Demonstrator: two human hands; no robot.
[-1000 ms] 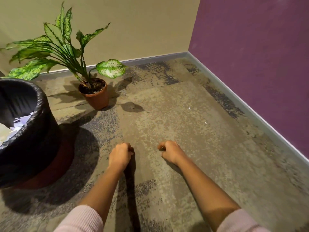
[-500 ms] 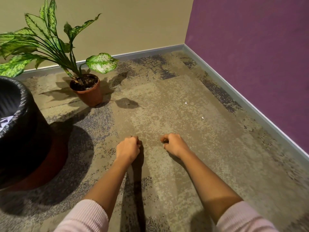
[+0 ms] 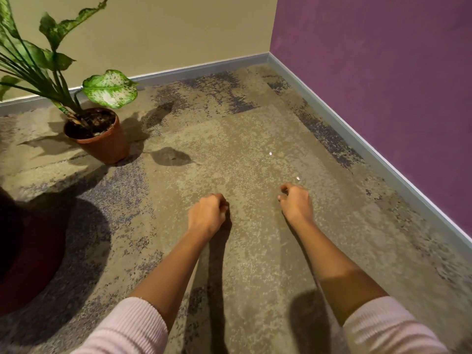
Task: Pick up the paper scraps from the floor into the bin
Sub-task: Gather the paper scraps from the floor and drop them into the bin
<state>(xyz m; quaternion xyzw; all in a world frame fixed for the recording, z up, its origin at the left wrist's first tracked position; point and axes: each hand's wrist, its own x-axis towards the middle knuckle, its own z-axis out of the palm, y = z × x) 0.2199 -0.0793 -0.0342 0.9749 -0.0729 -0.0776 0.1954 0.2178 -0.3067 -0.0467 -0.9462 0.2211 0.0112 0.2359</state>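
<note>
Two tiny white paper scraps lie on the mottled carpet: one [image 3: 297,178] just beyond my right hand, another [image 3: 270,154] farther off. My right hand [image 3: 296,203] hovers low over the carpet, fingers curled, with its fingertips a short way from the nearer scrap; nothing shows in it. My left hand [image 3: 208,215] is a loose fist over the carpet to the left, with nothing visible in it either. The bin [image 3: 18,251], dark red with a black liner, is cut off at the left edge, and its inside is out of sight.
A potted plant [image 3: 99,139] in a terracotta pot stands at the back left near the beige wall. The purple wall with its grey skirting board [image 3: 383,159] runs along the right. Bare carpet lies between my hands and the corner.
The view has swung right, so the bin has slid almost out of frame on the left. My right hand has moved forward and right toward the nearer scrap, and the left hand followed.
</note>
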